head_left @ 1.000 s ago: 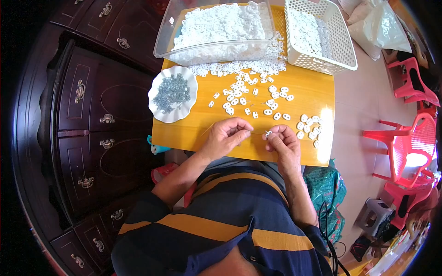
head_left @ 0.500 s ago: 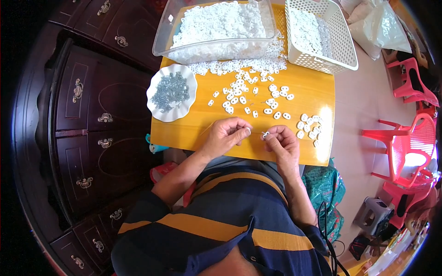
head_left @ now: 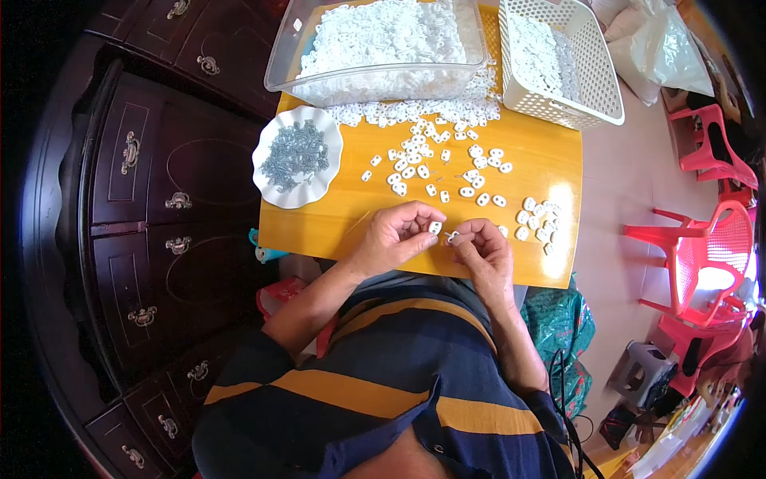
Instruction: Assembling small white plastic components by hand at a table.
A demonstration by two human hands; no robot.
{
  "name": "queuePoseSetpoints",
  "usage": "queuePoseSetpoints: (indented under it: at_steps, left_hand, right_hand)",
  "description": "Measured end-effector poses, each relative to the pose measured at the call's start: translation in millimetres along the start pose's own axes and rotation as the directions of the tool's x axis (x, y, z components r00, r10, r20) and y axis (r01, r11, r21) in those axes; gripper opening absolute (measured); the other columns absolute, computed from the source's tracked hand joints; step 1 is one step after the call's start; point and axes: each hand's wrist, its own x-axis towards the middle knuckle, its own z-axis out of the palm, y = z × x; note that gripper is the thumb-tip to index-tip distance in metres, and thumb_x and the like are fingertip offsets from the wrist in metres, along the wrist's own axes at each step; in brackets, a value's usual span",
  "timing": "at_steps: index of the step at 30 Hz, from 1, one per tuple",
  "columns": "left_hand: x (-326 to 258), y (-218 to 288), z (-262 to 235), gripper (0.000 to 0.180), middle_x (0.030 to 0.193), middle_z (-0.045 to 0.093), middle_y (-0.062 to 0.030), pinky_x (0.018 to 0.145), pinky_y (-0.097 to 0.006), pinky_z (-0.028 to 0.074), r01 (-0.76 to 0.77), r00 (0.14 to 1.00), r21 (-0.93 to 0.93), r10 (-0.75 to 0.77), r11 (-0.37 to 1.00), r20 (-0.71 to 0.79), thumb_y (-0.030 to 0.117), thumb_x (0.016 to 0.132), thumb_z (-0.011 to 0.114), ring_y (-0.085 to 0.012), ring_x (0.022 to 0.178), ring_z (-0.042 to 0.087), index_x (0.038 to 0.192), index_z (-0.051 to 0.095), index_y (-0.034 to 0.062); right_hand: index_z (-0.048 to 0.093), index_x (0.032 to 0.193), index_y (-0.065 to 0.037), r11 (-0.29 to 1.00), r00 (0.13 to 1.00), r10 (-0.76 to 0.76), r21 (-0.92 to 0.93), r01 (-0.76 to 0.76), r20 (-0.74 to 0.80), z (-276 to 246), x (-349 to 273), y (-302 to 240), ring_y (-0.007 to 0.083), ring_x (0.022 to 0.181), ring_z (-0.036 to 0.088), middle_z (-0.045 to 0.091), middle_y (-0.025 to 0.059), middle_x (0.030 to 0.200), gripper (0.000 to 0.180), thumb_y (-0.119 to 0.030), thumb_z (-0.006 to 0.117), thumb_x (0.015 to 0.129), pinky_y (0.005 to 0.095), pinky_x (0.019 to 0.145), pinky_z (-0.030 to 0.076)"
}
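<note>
Between the thumb and fingertips of my left hand (head_left: 401, 234) is a small white two-hole plastic piece (head_left: 435, 227), its holes showing. My right hand (head_left: 487, 251) pinches a second small white piece (head_left: 452, 237), partly covered by the fingertips. The two pieces are close together but apart, over the table's near edge. Beyond my hands lie several loose two-hole pieces (head_left: 409, 172), with a few thin metal pins or screws among them. Another cluster of white pieces (head_left: 536, 217) lies right of my right hand, and one piece (head_left: 503, 231) shows beside its knuckles.
A scalloped white dish (head_left: 263, 172) of grey metal screws or pins stands at the table's left. At the back are a clear plastic bin (head_left: 383, 86) heaped with white pieces and a white perforated basket (head_left: 598, 96). Dark drawers (head_left: 132, 199) flank the left; red chairs (head_left: 678, 239) stand right.
My right hand has shifted slightly left, narrowing the gap between the hands. The piece in my left fingers has turned and shows more of its face. A piece beside my right knuckles has come into view.
</note>
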Motion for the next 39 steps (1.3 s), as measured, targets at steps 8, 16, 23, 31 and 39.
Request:
queuePoseSetpoints:
  at_steps: [8,16,23,31,39]
  left_hand:
    - [-0.1,-1.0,-3.0,0.03,0.097,0.065,0.0031,0.075,-0.018,0.05,0.006,0.999,0.041,-0.008,0.999,0.052,-0.005,0.095,0.065,-0.0006,0.083,0.06,0.124,0.064,0.0002]
    - [2.7,3.3,1.0,0.029,0.096,0.066,0.0032,0.074,-0.018,0.05,0.012,0.998,0.053,-0.015,0.999,0.068,-0.004,0.095,0.066,-0.0008,0.082,0.061,0.124,0.064,0.0001]
    - [5.6,4.5,3.2,0.029,0.09,0.064,0.0043,0.068,-0.018,0.047,0.009,0.995,0.059,-0.015,0.998,0.095,-0.003,0.094,0.07,-0.0004,0.077,0.057,0.122,0.067,0.0004]
    - [10.9,22.0,4.9,0.027,0.084,0.065,0.0004,0.064,-0.023,0.047,-0.079,0.995,0.265,0.058,0.961,0.086,-0.002,0.089,0.074,-0.0054,0.072,0.058,0.115,0.074,0.0031]
    - [14.1,27.5,5.7,0.036,0.09,0.066,-0.005,0.066,-0.026,0.048,-0.169,0.978,0.397,0.105,0.902,0.178,0.002,0.085,0.077,-0.0125,0.076,0.061,0.12,0.072,0.0033]
  right_hand:
    - [0.063,0.107,-0.002,1.0,1.0,0.006,-0.013,-0.006,-0.004,1.3,1.0,-1.8,0.0045,0.078,0.059,0.067,-0.001,0.089,0.008,-0.003,0.065,0.099,0.0202,0.07,0.049]
    - [0.064,0.107,-0.001,1.0,1.0,0.007,-0.027,-0.007,0.004,-0.2,3.0,-0.5,0.0046,0.079,0.06,0.067,-0.001,0.09,0.009,-0.003,0.065,0.099,0.0201,0.07,0.049]
    - [0.064,0.107,-0.001,1.0,1.0,0.002,-0.02,-0.002,0.008,-1.1,2.9,0.6,0.004,0.079,0.06,0.067,-0.0016,0.089,0.009,-0.003,0.066,0.099,0.0193,0.07,0.048]
    - [0.067,0.108,0.001,0.987,0.991,0.122,0.096,-0.126,0.047,-0.9,2.9,-4.9,0.0048,0.073,0.06,0.069,-0.0003,0.086,0.012,-0.005,0.068,0.098,0.018,0.067,0.048]
    - [0.069,0.106,-0.002,0.969,0.968,0.228,0.076,-0.236,0.101,-4.8,3.5,-7.4,0.0062,0.075,0.064,0.072,0.0017,0.089,0.016,-0.016,0.066,0.101,0.0207,0.07,0.053]
